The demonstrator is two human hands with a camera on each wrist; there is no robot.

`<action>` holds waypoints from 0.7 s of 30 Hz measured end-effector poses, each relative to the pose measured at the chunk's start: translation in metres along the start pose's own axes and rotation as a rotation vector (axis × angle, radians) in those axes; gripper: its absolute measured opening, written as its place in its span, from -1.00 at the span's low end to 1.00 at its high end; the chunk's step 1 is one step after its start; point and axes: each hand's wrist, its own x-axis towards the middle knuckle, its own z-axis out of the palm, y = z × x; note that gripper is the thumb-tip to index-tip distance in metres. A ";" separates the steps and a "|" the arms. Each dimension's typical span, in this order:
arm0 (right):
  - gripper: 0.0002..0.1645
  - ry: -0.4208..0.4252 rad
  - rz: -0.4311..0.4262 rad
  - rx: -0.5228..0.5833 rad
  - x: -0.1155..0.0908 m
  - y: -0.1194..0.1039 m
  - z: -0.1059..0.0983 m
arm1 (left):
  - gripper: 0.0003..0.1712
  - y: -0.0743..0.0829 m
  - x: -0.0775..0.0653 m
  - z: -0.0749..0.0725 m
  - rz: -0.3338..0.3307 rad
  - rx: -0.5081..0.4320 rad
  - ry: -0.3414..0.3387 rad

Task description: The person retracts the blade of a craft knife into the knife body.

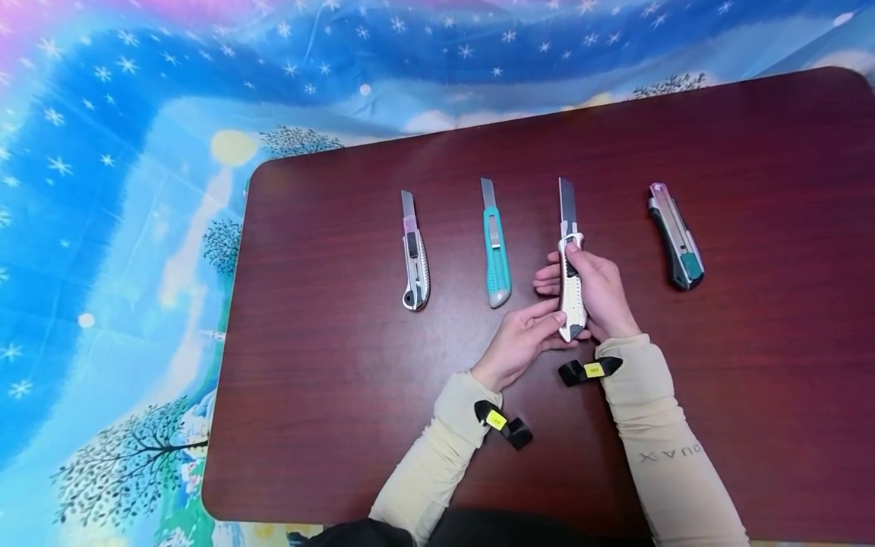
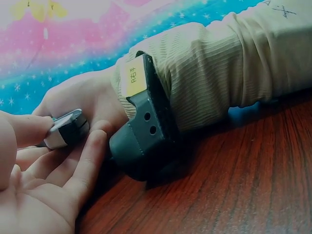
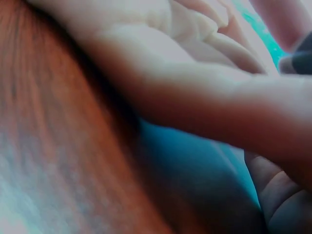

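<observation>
A white utility knife (image 1: pixel 573 298) with a long extended blade points away from me in the head view. My right hand (image 1: pixel 603 292) grips its body from the right, thumb up near the black slider and fingertips showing on the far side. At the knife's butt end, my left hand (image 1: pixel 521 340) pinches it between thumb and fingers. The left wrist view shows that dark and white end (image 2: pixel 69 130) between the left thumb and fingers. Mostly blurred fingers fill the right wrist view, with a dark piece (image 3: pixel 303 58) at its right edge.
Left of the hands lie a teal utility knife (image 1: pixel 497 266) and a silver one (image 1: pixel 415 266), both with blades out. A black and green cutter (image 1: pixel 677 237) lies to the right. All rest on a dark red wooden table (image 1: pixel 328 395); a patterned blue cloth (image 1: pixel 191 91) hangs beyond its edges.
</observation>
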 end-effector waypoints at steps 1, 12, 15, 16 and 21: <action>-0.33 -0.003 -0.001 0.003 0.000 0.000 0.000 | -0.60 0.000 0.000 0.000 0.003 0.001 0.002; -0.36 -0.016 -0.017 0.015 -0.001 0.000 0.000 | -0.61 0.002 0.000 0.002 0.015 0.029 0.008; -0.38 -0.022 -0.014 0.020 -0.001 0.000 0.000 | -0.61 0.003 -0.001 0.002 0.016 0.035 0.006; -0.38 -0.024 -0.012 0.021 -0.001 0.000 0.000 | -0.61 0.003 -0.001 0.002 0.017 0.035 0.006; -0.39 -0.030 -0.022 0.012 -0.002 0.001 0.000 | -0.61 0.003 -0.001 0.003 0.024 0.027 0.001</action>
